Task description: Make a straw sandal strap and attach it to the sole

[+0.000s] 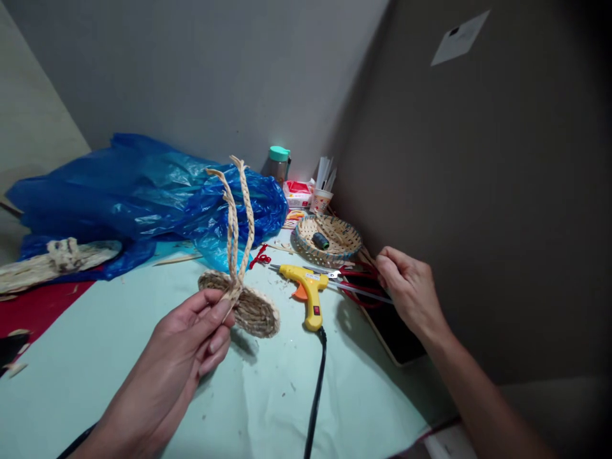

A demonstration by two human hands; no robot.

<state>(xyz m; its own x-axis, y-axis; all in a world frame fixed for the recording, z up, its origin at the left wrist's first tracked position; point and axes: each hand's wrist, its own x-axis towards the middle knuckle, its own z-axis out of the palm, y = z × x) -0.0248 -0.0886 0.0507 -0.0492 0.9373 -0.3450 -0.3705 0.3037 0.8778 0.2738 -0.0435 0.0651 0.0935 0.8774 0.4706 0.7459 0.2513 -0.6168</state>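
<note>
My left hand [203, 335] pinches the crossing of two braided straw cords [248, 220], which rise upright above the fingers. Behind the fingertips is a sole-shaped woven straw base [258, 312], so the whole looks like a small straw sandal. On the right, my right hand [406, 284] is closed beside red-handled scissors [361, 296]. A thin pale strip shows near its fingertips, but what it grips is not plain. Between the hands lies a yellow glue gun [310, 296], with a clear glue stick [368, 292] reaching from its back toward my right hand.
A blue plastic bag [157, 191] covers the back left. Behind the glue gun stand a woven basket [306, 245] with a dark thread spool [320, 240], a paper cup [321, 200] and a green-lidded bottle [278, 164]. A dark tablet-like slab [394, 335] lies right. The black cord [316, 395] runs frontward.
</note>
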